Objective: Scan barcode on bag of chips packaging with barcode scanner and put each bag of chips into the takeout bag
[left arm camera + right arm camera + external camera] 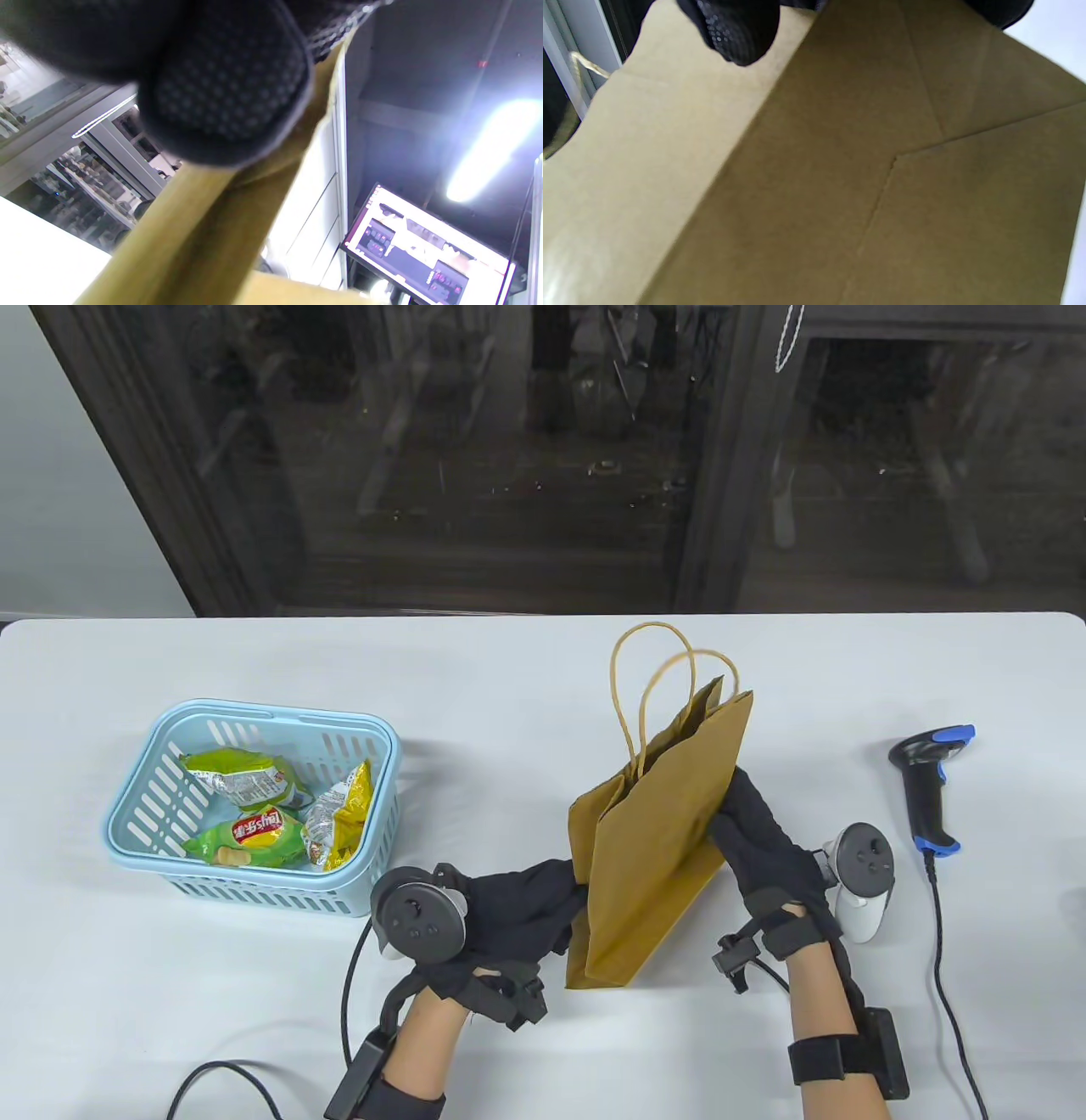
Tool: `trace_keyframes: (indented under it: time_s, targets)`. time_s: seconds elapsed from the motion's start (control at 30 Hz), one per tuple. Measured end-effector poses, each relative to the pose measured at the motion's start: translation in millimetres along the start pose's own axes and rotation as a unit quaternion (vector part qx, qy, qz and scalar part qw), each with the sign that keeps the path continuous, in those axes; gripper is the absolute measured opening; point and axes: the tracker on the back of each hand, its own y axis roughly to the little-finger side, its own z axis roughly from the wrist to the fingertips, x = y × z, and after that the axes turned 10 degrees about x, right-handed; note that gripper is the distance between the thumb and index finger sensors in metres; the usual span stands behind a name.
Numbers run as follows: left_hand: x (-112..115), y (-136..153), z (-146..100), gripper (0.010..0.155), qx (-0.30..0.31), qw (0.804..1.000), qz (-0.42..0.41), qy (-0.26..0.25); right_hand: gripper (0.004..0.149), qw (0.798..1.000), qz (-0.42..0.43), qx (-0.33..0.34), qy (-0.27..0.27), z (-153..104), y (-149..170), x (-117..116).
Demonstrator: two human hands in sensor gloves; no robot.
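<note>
The brown paper takeout bag (653, 848) stands folded flat and tilted near the table's front middle, its twine handles (653, 678) pointing away. My left hand (543, 899) grips its left edge, and the bag's paper (203, 237) runs under my gloved fingers (225, 89) in the left wrist view. My right hand (747, 823) pinches the right side, and a fingertip (738, 29) presses the brown panel (865, 178). Three chip bags, green (246, 840), green (242, 776) and yellow (344, 814), lie in the blue basket (136, 802). The black and blue barcode scanner (933, 789) lies at the right.
The scanner's black cable (946, 976) runs down to the front edge at the right. A glove cable (221, 1073) loops at the front left. A dark glass cabinet (543, 458) stands behind the white table (475, 678).
</note>
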Motion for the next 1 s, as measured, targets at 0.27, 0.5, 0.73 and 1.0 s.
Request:
trace_keyframes:
  time_s: [0.27,0.5,0.73,1.0]
  targets:
    - [-13.8,3.2,-4.8,0.045,-0.032,0.998,0.047,-0.036,0.038,0.996,0.026,0.001,0.082,-2.6,-1.9,13.4]
    - [-32.2,30.6,-24.6,0.045,-0.119,0.986,0.018,-0.112,0.037,0.995,0.033,0.010,0.093,-2.7,-8.7,33.9]
    - [-39.0,11.1,-16.4,0.043,-0.075,0.991,0.058,-0.093,0.038,0.988,-0.021,-0.053,0.143,7.3,-10.9,55.9]
    - [-34.6,-25.0,3.1,0.042,0.027,0.996,0.073,0.039,0.040,0.985,-0.085,-0.146,0.048,54.4,-10.4,5.3]
